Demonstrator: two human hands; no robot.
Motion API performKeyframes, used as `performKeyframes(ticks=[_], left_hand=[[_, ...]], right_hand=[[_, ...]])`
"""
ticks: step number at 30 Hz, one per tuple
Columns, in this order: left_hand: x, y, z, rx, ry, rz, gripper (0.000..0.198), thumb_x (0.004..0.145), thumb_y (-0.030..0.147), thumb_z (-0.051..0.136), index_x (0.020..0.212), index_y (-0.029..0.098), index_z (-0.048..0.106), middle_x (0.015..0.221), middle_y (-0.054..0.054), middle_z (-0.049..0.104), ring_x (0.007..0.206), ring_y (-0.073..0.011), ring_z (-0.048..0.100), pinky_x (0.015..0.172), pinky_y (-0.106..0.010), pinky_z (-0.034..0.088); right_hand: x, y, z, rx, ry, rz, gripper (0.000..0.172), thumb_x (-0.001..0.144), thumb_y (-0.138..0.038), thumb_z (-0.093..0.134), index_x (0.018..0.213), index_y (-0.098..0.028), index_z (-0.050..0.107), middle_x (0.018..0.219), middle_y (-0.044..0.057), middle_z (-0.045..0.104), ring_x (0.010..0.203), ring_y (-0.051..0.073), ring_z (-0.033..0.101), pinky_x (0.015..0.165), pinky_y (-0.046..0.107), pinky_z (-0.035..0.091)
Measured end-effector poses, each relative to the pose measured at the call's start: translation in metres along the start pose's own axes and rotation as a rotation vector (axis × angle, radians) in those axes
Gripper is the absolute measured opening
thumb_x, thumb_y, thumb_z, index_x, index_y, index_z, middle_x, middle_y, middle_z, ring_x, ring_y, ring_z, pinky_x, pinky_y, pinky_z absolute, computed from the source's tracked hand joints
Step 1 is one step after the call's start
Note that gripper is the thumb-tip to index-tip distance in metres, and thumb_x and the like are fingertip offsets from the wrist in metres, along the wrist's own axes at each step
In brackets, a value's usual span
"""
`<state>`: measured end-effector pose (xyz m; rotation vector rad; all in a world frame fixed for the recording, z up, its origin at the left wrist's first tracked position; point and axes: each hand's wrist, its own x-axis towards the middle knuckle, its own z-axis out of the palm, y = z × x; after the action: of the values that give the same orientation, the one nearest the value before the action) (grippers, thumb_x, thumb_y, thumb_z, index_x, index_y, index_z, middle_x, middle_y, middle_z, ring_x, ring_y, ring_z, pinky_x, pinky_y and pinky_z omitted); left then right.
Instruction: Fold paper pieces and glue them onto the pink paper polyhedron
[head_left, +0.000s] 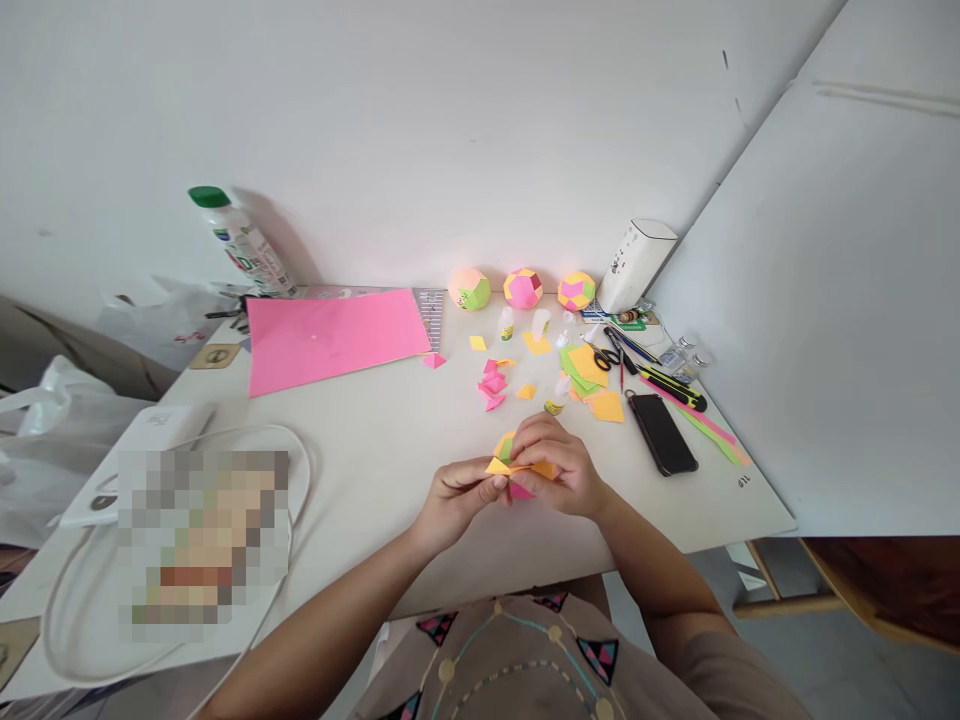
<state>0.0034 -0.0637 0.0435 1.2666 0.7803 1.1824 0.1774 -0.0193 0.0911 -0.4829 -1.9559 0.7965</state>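
Note:
A partly built paper ball [505, 448] with orange, green and pink faces is held between both hands near the table's front. My left hand [450, 505] pinches an orange pointed flap of it between thumb and fingers. My right hand [566, 470] wraps over its right side, fingers bent, hiding much of it. Just beyond lie folded pink paper pieces [491, 385] and a small orange piece [526, 392]. Three finished paper balls stand against the wall: a peach and green ball [469, 288], a mostly pink ball [523, 289] and a yellow and pink ball [577, 291].
A pink sheet [337, 340] lies at the left, near a green-capped bottle [251, 250]. To the right are paper squares [589, 365], black scissors [606, 358], a yellow-and-black cutter [679, 390], a phone [661, 433] and a white box [637, 265]. A white cable [307, 460] loops at left.

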Motion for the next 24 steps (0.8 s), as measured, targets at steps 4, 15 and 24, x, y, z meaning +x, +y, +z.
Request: performKeyframes(ticks=[4,15,24], left_hand=[[0.006,-0.005,-0.003,0.435,0.161,0.233,0.048,0.072,0.043,0.073,0.114,0.021,0.064,0.102,-0.013,0.062,0.099,-0.0275,0.057,0.086,-0.044,0.047],[0.015,-0.055,-0.007,0.462,0.123,-0.125,0.109,0.051,0.042,0.085,0.139,0.019,0.024,0.138,-0.021,0.042,0.132,-0.0398,0.037,0.107,-0.058,0.028],[0.024,-0.021,-0.014,-0.325,0.038,-0.209,0.075,0.072,0.043,0.074,0.134,0.026,0.036,0.142,-0.015,0.041,0.125,-0.0320,0.046,0.091,-0.043,0.048]], right_hand=[[-0.009,0.017,-0.015,0.108,0.208,0.319,0.007,0.084,-0.027,0.063,0.081,-0.022,0.064,0.082,0.003,0.062,0.082,0.018,0.058,0.077,0.035,0.048],[-0.022,0.059,-0.011,0.689,0.372,0.942,0.027,0.069,-0.040,0.077,0.075,-0.019,0.062,0.072,-0.002,0.061,0.071,0.013,0.059,0.071,0.028,0.048],[-0.022,0.047,0.004,0.753,0.445,0.716,0.023,0.074,-0.043,0.073,0.083,-0.023,0.066,0.089,0.003,0.067,0.082,0.018,0.062,0.075,0.035,0.051]])
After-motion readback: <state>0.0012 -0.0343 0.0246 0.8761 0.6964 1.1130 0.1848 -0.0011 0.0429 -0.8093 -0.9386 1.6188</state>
